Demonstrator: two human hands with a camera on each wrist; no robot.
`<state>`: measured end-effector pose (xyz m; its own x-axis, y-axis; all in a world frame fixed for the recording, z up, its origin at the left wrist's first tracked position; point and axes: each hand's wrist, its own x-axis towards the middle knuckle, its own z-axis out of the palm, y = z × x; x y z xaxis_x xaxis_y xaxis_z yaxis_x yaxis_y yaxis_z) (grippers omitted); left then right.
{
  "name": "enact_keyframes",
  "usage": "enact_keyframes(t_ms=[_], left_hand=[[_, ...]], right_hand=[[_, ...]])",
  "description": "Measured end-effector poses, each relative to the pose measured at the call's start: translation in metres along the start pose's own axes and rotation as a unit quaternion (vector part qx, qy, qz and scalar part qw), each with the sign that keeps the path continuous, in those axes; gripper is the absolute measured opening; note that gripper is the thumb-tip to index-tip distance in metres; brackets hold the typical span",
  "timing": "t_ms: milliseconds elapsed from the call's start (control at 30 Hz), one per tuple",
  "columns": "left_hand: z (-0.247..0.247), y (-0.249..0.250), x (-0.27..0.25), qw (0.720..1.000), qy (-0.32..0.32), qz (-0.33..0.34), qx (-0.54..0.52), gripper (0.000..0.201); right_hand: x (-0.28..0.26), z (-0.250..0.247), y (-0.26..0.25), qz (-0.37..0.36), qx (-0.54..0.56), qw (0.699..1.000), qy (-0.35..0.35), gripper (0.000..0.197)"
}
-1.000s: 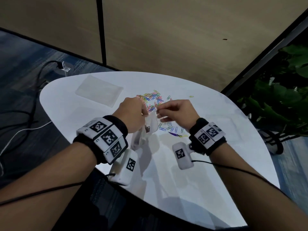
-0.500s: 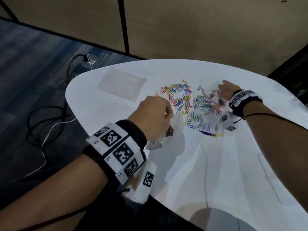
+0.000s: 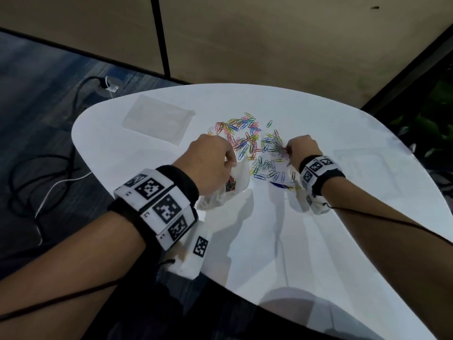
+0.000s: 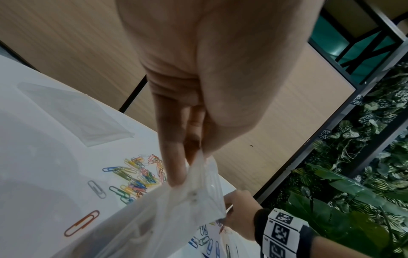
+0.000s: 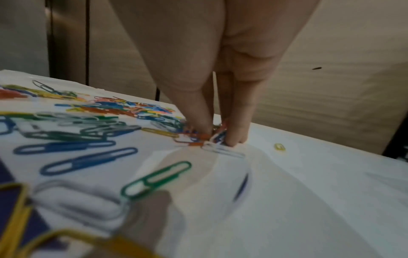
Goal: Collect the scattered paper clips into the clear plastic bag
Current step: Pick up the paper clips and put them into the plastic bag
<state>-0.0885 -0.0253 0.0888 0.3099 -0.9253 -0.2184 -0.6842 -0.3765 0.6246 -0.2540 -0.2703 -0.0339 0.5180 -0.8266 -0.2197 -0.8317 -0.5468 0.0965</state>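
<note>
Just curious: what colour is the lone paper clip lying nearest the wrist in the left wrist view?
Orange paper clip, clearest in the left wrist view.

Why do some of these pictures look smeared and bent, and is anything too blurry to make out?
Head view: wide lens bows the white table edge; soft arm shadows and sheen on it. Left wrist view: left hand looms huge and soft, while the clear plastic bag is fairly crisp. Right wrist view: nearest paper clips are blurred; the right hand fingertips are sharper.
</note>
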Motion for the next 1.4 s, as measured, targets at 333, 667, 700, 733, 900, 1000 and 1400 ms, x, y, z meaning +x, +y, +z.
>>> enact_keyframes(t_ms=[333,667,700,733,900,1000,1400], left_hand=[[-0.003,0.003,0.0,1.0,0.002,-0.027,0.003,0.012],[0.006,0.021,-0.009,0.998,-0.006,-0.048,-0.029,0.016],[0.005,0.022,-0.009,0.998,-0.007,-0.046,-0.03,0.018],[0.005,0.023,-0.01,0.999,-0.007,-0.044,-0.028,0.019],[0.004,0.023,-0.012,0.998,0.005,-0.035,-0.042,0.016],[0.005,0.02,-0.011,0.998,0.006,-0.031,-0.057,0.017],[-0.007,0.001,-0.005,0.995,0.038,-0.052,-0.078,0.015]], right_hand=[[-0.059,-0.037,0.024,0.199,0.707,0.677,-0.039,0.007],[-0.156,-0.078,-0.086,0.1,0.789,0.587,-0.155,0.027],[-0.157,-0.076,-0.092,0.102,0.766,0.62,-0.134,0.026],[-0.158,-0.074,-0.098,0.098,0.735,0.662,-0.114,0.02],[-0.159,-0.075,-0.104,0.016,0.452,0.892,0.004,0.027],[-0.16,-0.079,-0.105,-0.014,0.446,0.895,-0.009,0.015],[-0.115,-0.098,-0.054,-0.031,0.545,0.837,0.028,0.037]])
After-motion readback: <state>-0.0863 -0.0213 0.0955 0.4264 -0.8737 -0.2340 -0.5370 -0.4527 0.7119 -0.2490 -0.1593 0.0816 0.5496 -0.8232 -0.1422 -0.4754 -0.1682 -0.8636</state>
